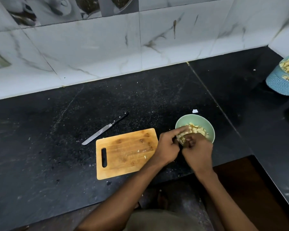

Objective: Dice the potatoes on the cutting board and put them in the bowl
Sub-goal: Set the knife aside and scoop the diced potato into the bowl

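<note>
A pale green bowl (207,125) holding diced potato (197,129) stands on the black counter, right of the wooden cutting board (123,157). Both hands meet over the bowl's near rim. My left hand (168,145) stretches its index finger straight across the dice. My right hand (198,150) has its fingers curled inward, with a small clump of potato pieces (181,138) between the two hands; whether the right fingers grip any pieces is hidden. The board carries only two small potato bits (145,157). A black-handled knife (105,129) lies on the counter beyond the board.
A blue ribbed basket (280,84) with more cut pieces stands at the far right by the corner wall. A small white scrap (195,111) lies behind the bowl. The tiled wall runs along the back, and the counter edge drops off just near of the hands.
</note>
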